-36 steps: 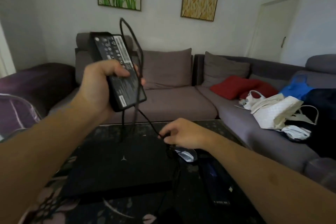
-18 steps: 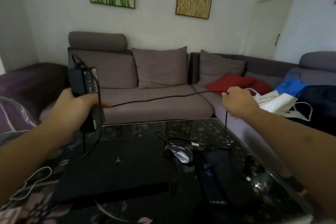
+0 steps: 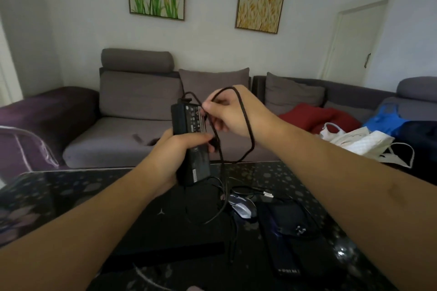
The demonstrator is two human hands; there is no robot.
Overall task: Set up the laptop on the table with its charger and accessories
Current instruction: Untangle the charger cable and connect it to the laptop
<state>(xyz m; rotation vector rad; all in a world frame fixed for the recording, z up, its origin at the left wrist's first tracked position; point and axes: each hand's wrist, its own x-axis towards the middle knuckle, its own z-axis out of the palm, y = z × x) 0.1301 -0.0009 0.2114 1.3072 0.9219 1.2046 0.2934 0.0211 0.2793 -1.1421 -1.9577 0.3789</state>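
Here, left hand (image 3: 176, 149) grips the charger brick (image 3: 191, 142) around its mid-body, held upright above the table (image 3: 54, 186); brick is prob. dense, rigid, smooth-sided, so a full wrap is the correct hold. Right hand (image 3: 230, 111) pinches the cable (image 3: 247, 125) at approx. 1 o'clock of brick; cable is limp, loops toward 5 o'clock, snag-prone.

My one head view looks forward and down, close over the dark glossy flower-patterned glass table (image 3: 59, 186), facing the grey fabric sofa (image 3: 132, 111).
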